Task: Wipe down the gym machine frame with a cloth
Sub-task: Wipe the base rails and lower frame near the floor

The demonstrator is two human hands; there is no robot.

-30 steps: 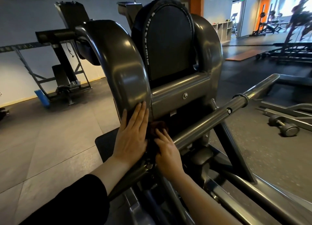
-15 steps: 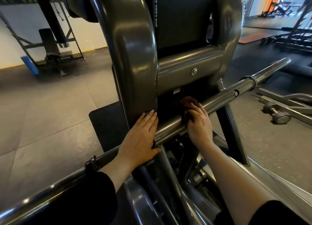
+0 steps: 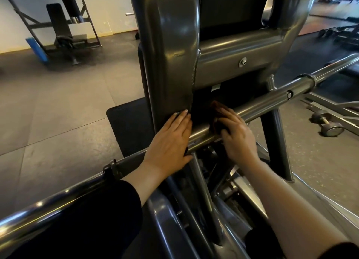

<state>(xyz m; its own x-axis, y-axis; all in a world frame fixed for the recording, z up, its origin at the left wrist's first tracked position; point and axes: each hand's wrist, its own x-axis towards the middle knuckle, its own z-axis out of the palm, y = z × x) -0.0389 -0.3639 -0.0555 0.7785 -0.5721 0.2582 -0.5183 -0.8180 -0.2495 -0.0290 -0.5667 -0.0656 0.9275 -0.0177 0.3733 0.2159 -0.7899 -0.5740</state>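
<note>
I have one view only, from the camera on the person's head, tilted forward and down over both forearms. It sits close: the left hand (image 3: 171, 140) and right hand (image 3: 236, 134) fill the middle, with the machine frame (image 3: 171, 50) rising just beyond the fingers. Left of the hands I see floor (image 3: 58, 107), right of them a dumbbell (image 3: 328, 124). Wide-angle lens bends the edges.

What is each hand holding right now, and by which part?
The right hand grips a bunched dark cloth against the bar; which part cannot be told. The left hand lies flat, holding nothing.
</note>
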